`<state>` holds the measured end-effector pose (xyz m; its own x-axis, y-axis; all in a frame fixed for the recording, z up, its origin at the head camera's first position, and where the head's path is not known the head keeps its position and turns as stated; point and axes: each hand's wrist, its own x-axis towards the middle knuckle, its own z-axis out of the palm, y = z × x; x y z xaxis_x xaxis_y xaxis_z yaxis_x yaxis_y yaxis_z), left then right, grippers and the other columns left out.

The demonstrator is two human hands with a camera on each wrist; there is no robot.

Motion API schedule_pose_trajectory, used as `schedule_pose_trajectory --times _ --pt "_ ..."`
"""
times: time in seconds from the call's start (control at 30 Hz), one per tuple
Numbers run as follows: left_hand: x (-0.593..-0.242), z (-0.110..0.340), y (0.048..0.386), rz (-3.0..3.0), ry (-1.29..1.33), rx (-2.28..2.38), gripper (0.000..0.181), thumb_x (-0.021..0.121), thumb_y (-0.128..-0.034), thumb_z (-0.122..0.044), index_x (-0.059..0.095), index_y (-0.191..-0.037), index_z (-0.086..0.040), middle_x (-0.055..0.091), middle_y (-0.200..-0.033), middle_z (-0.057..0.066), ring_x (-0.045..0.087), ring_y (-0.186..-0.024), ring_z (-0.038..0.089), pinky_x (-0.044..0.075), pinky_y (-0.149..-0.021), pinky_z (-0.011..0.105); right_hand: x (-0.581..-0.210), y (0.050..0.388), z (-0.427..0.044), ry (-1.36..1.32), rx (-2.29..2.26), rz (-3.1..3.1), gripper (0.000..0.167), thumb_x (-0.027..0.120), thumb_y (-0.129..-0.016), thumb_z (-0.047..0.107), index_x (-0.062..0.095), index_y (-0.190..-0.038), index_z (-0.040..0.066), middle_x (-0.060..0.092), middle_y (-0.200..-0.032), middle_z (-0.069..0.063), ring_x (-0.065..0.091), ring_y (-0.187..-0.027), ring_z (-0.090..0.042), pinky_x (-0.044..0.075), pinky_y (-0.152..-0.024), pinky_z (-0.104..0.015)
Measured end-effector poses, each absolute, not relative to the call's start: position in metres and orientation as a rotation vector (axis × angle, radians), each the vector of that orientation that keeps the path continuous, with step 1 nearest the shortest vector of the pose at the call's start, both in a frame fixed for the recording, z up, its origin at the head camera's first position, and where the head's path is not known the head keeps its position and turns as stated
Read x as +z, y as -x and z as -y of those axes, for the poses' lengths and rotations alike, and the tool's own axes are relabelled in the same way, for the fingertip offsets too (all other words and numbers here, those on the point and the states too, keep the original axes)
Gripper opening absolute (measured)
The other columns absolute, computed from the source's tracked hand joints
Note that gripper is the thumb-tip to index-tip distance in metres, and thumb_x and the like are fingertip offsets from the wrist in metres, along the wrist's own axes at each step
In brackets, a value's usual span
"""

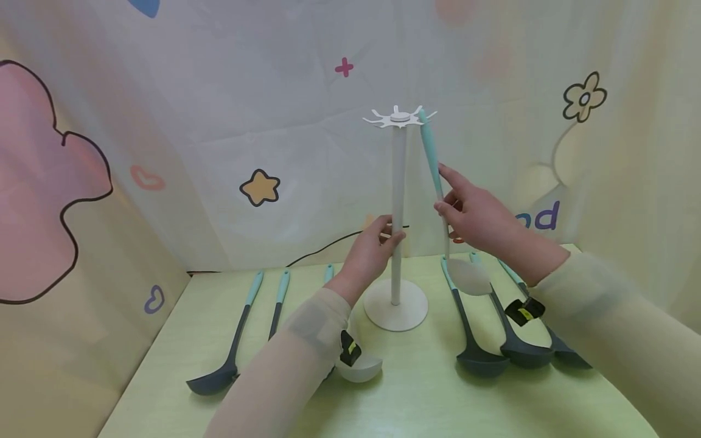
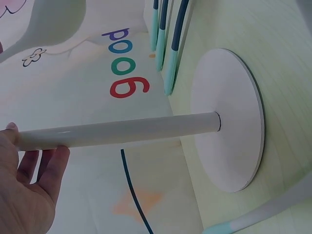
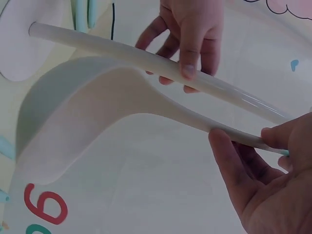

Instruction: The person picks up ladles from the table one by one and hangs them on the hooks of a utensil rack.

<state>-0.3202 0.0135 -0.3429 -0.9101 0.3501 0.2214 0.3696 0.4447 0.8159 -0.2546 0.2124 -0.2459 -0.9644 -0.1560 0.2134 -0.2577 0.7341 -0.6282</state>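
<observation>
My left hand [image 1: 368, 255] grips the white pole of a utensil stand [image 1: 398, 176] partway up, its thumb and fingers round it in the left wrist view. A round base [image 1: 411, 311] carries the pole, and a ring of white hooks [image 1: 400, 117] tops it. My right hand [image 1: 484, 216] pinches a white ladle [image 1: 469, 277] with a teal handle, bowl hanging down. The handle's tip overlaps the right side of the hook ring; whether it is hooked on, I cannot tell. In the right wrist view, the ladle's bowl [image 3: 83, 117] fills the left side, with the left hand [image 3: 190, 44] behind it.
Dark ladles with teal handles [image 1: 482, 362] lie right of the stand. More dark ladles [image 1: 219, 377] lie to the left, partly behind the left sleeve. Another white ladle [image 1: 359, 368] rests before the base. A patterned curtain [image 1: 306, 121] hangs behind the pale green table [image 1: 416, 401].
</observation>
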Motion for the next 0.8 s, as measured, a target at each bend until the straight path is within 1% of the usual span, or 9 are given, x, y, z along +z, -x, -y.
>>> schedule_pose_trajectory --times 0.23,0.43,0.57,0.67,0.8 --pt "-0.345 -0.011 0.321 2.657 0.647 -1.489 0.042 0.055 -0.1010 -0.040 0.049 -0.140 -0.024 0.060 -0.116 -0.002 0.063 -0.103 0.016 0.055 -0.081 0.035 -0.262 0.264 -0.201 -0.322 1.067 2.735 0.073 0.050 -0.105 0.026 0.003 -0.160 0.026 0.058 -0.116 -0.019 0.067 -0.096 -0.034 0.058 -0.079 -0.048" --pt "-0.347 -0.011 0.318 2.664 0.622 -1.519 0.041 0.055 -0.1008 -0.040 0.050 -0.139 -0.026 0.060 -0.115 -0.003 0.062 -0.103 0.016 0.055 -0.082 0.037 -0.275 0.270 -0.192 -0.323 1.100 2.666 0.072 0.050 -0.105 0.026 0.005 -0.160 0.023 0.057 -0.115 -0.018 0.067 -0.093 -0.033 0.058 -0.078 -0.047" --pt "-0.347 -0.012 0.318 2.655 0.628 -1.525 0.041 0.055 -0.1010 -0.040 0.050 -0.139 -0.025 0.060 -0.115 -0.003 0.062 -0.104 0.016 0.055 -0.083 0.038 -0.281 0.272 -0.187 -0.325 1.119 2.654 0.071 0.051 -0.105 0.024 0.006 -0.159 0.019 0.056 -0.117 -0.017 0.066 -0.096 -0.032 0.058 -0.078 -0.046" --pt "-0.346 -0.012 0.318 2.648 0.633 -1.522 0.041 0.055 -0.1011 -0.039 0.050 -0.140 -0.025 0.060 -0.116 -0.002 0.062 -0.104 0.017 0.055 -0.082 0.037 -0.284 0.273 -0.185 -0.329 1.130 2.659 0.069 0.052 -0.104 0.023 0.010 -0.159 0.016 0.055 -0.118 -0.017 0.064 -0.098 -0.032 0.058 -0.079 -0.045" --pt "-0.345 -0.012 0.319 2.635 0.647 -1.525 0.042 0.055 -0.1011 -0.039 0.049 -0.140 -0.025 0.060 -0.118 -0.001 0.062 -0.104 0.017 0.055 -0.082 0.037 -0.287 0.273 -0.183 -0.317 1.112 2.678 0.067 0.055 -0.103 0.023 0.015 -0.156 0.013 0.056 -0.119 -0.016 0.065 -0.097 -0.030 0.058 -0.080 -0.046"
